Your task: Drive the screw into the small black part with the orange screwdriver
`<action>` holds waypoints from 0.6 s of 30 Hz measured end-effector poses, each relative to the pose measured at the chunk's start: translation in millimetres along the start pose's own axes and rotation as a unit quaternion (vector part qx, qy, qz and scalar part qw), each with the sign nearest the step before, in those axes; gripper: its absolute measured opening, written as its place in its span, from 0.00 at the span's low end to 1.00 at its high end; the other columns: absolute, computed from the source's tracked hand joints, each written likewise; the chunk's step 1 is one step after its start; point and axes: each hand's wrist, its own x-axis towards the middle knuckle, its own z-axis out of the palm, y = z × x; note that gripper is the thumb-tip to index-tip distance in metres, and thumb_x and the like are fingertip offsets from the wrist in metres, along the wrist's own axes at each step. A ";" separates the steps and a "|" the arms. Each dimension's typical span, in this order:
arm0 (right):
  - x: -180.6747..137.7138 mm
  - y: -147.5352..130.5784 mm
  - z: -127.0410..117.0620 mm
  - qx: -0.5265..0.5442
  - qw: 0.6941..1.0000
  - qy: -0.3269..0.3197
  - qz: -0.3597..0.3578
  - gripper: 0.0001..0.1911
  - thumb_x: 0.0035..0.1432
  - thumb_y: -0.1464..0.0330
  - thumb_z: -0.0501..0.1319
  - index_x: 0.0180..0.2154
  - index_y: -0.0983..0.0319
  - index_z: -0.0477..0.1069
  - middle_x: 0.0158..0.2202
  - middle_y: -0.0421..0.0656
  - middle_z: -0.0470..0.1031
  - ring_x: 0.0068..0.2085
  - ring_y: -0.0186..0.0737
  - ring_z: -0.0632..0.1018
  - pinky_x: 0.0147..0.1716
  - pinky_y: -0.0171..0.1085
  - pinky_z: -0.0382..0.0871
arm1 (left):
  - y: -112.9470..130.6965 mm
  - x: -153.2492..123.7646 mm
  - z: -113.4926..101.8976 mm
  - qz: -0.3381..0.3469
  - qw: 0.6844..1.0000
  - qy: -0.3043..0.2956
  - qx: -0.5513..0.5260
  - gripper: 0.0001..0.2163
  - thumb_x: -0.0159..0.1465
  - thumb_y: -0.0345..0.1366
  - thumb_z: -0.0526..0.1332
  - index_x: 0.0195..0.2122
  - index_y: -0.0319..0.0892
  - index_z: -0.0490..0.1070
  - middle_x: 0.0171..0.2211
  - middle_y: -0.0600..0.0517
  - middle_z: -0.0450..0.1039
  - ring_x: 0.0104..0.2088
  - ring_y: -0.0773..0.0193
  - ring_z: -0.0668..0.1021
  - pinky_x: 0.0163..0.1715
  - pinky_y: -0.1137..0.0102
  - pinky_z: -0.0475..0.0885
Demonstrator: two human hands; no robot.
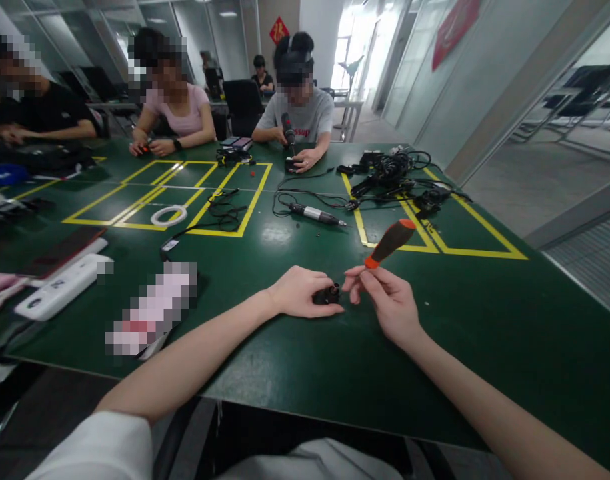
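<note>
1. Black, compact plastic-looking part [327, 295] with a round end sits low at the green tabletop [465, 347], thumb and fingers of the left hand [303, 291] clamped around it.
2. Orange-and-dark-grey screwdriver handle [391, 243] tilts up from the right hand [387, 297], whose thumb and forefinger are pinched together at its lower end.
3. Silver-and-black pen-shaped tool [315, 214] lies beyond both hands, near tangled black cables [385, 176].

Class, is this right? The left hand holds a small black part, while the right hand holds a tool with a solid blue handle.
The colour is wrong: the head view shows a dark handle with orange ends in the right hand. The left hand does hold the small black part.
</note>
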 end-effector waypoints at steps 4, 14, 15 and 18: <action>0.7 3.3 -1.3 -0.003 0.999 0.033 -0.024 0.19 0.65 0.49 0.67 0.38 0.59 0.80 0.26 0.40 0.78 0.22 0.35 0.75 0.23 0.36 0.72 | 0.5 1.1 -0.2 -0.019 0.999 -0.012 -0.035 0.20 0.62 0.55 0.68 0.30 0.41 0.72 0.27 0.54 0.73 0.27 0.67 0.74 0.27 0.71 0.57; 7.8 7.6 -13.7 -0.214 0.976 -0.010 -0.033 0.14 0.63 0.55 0.68 0.32 0.59 0.77 0.26 0.39 0.75 0.27 0.38 0.74 0.29 0.37 0.70 | 8.9 1.9 -9.7 -0.136 0.958 -0.028 -0.253 0.21 0.63 0.54 0.61 0.25 0.42 0.62 0.21 0.58 0.61 0.23 0.70 0.63 0.26 0.73 0.55; 7.5 8.5 -13.4 -0.208 0.977 -0.016 -0.028 0.14 0.62 0.55 0.69 0.32 0.59 0.77 0.26 0.39 0.75 0.27 0.38 0.74 0.29 0.37 0.70 | 11.5 2.0 -9.6 -0.144 0.946 -0.031 -0.289 0.21 0.64 0.55 0.59 0.26 0.42 0.62 0.22 0.58 0.61 0.24 0.70 0.64 0.26 0.73 0.57; 6.0 10.7 -11.5 -0.176 0.984 -0.027 -0.021 0.14 0.60 0.54 0.70 0.33 0.58 0.77 0.28 0.40 0.76 0.29 0.39 0.76 0.30 0.38 0.72 | 18.9 3.0 -8.1 -0.161 0.910 -0.028 -0.381 0.20 0.62 0.55 0.56 0.27 0.42 0.61 0.24 0.57 0.61 0.25 0.70 0.65 0.27 0.73 0.61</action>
